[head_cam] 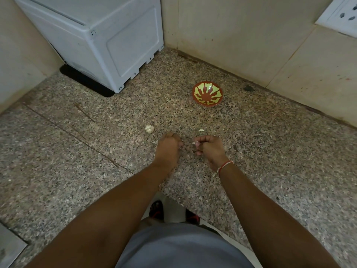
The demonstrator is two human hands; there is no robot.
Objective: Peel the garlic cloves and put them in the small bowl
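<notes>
A small red bowl with a yellow-green pattern stands on the speckled granite counter, far right of centre, and looks empty. A garlic bulb lies on the counter just left of my hands. A loose clove or bit of skin lies ahead of my right hand. My right hand pinches a garlic clove between curled fingers. My left hand hovers beside it with its fingers curled downward; anything it holds is hidden.
A white appliance occupies the back left corner against the tiled wall. A wall socket sits at the top right. The counter's front edge runs near my body, with the floor and my sandals below.
</notes>
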